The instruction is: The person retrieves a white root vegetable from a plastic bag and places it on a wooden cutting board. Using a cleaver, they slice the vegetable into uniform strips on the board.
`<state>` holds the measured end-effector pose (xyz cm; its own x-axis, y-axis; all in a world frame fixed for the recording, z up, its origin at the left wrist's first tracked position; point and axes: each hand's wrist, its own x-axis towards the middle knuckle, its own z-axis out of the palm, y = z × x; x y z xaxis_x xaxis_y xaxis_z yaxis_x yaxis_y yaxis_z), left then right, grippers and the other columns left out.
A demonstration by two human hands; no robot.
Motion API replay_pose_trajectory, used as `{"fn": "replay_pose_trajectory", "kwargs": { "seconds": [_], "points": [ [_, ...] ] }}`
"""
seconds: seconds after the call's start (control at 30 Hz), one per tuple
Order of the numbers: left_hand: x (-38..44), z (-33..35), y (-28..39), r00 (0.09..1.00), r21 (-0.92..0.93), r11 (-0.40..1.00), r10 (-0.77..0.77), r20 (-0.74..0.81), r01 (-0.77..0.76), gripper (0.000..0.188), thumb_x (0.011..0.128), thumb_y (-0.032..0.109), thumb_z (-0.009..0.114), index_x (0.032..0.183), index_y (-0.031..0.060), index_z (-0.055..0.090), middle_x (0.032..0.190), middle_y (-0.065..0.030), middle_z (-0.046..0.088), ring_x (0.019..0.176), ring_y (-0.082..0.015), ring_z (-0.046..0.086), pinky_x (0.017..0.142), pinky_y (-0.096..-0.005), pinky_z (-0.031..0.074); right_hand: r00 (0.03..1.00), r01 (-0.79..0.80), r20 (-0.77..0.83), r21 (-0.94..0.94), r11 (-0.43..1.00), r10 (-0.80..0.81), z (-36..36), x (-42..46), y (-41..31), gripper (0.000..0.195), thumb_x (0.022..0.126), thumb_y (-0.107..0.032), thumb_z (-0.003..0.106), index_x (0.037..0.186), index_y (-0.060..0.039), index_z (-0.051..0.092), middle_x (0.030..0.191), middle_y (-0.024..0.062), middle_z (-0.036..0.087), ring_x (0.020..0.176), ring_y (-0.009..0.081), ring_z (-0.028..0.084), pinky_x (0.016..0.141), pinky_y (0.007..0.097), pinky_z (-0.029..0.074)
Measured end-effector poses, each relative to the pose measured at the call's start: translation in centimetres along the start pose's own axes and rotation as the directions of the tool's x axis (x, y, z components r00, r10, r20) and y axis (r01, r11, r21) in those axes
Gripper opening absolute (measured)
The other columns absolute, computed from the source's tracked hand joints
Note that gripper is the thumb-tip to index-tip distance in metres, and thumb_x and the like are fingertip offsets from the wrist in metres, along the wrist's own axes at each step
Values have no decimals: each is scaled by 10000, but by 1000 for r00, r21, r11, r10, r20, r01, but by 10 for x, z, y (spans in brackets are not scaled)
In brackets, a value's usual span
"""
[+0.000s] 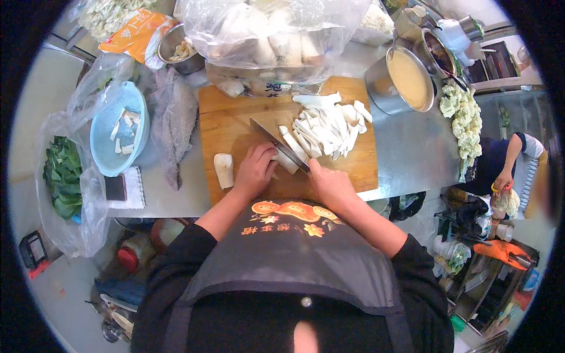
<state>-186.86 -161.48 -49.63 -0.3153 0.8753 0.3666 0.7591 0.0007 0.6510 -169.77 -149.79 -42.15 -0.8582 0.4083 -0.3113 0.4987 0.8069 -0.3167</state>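
On a wooden cutting board (212, 114), my right hand (329, 180) grips the handle of a kitchen knife (280, 144), whose blade points up and left. My left hand (257, 170) presses a pale piece that looks like king oyster mushroom (286, 163) against the board, its curled fingertips close beside the blade. Part of that piece is hidden by the hand and the blade. White slices (326, 125) lie in a heap on the board's right side. An uncut stub (224, 170) stands or lies left of my left hand; which of these, I cannot tell.
Behind the board is a clear plastic bag of whole mushrooms (273, 44). To the left are a blue colander (143, 145), a phone (115, 188) on a cloth and bagged leafy greens (63, 176). A steel pot of pale liquid (408, 79) and cauliflower (463, 119) stand right, near another person (507, 167).
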Motion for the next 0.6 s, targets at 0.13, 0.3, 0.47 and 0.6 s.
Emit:
{"fn": "replay_pose_trajectory", "kwargs": {
  "seconds": [0.13, 0.3, 0.47, 0.6],
  "points": [
    [-4, 0, -1, 1000, 4, 1000, 2, -18, -2, 236, 722, 46, 625, 944, 39, 542, 1040, -115, 528, 981, -324, 507, 824, -385, 449, 999, -15, -40, 59, 998, 18, -19, -6, -6, 124, 858, -139, 457, 919, -48, 398, 636, 174, 583, 604, 371, 585, 522, 487, 442],
    [-5, 3, -1, 999, 24, 1000, 4, -42, -3, 221, 723, 46, 624, 926, 42, 539, 1022, -115, 532, 958, -322, 511, 814, -382, 450, 1000, 28, -3, 47, 999, -28, -4, -8, -3, 139, 864, -148, 463, 917, -40, 393, 623, 174, 582, 596, 374, 584, 525, 489, 443],
    [-7, 3, -1, 998, -5, 1000, -28, -48, 28, 218, 715, 45, 629, 911, 41, 534, 1008, -120, 526, 937, -323, 513, 795, -382, 448, 999, 38, -29, 41, 998, -36, 0, 3, 1, 139, 853, -146, 468, 912, -46, 391, 640, 175, 585, 602, 378, 583, 519, 494, 440],
    [-10, 4, -1, 996, -10, 999, -39, -75, 38, 215, 708, 44, 635, 896, 38, 531, 996, -121, 527, 932, -323, 515, 787, -382, 449, 999, 41, -20, 34, 999, -40, -22, -6, -12, 118, 819, -83, 435, 924, -41, 402, 668, 173, 604, 618, 365, 607, 514, 473, 462]
  ]
}}
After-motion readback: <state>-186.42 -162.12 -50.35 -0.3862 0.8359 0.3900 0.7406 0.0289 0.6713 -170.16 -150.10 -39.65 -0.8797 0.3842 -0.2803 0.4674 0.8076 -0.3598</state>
